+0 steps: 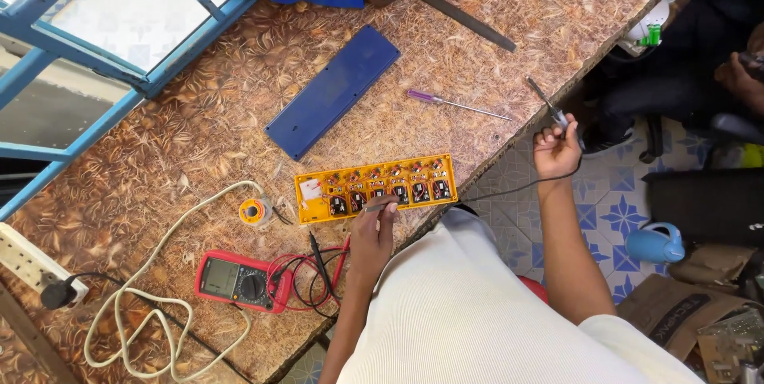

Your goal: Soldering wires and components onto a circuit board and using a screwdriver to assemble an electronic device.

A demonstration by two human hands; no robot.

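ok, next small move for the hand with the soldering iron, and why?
Probably bring the right hand and its soldering iron back over the yellow board. The iron is held off the table edge, apart from the board, while the left hand holds something thin at the board's near edge.

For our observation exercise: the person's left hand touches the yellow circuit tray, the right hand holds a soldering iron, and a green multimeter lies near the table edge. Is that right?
Not quite. The head view shows the multimeter is red, not green. The left hand does touch the yellow circuit tray, and the right hand holds the soldering iron.
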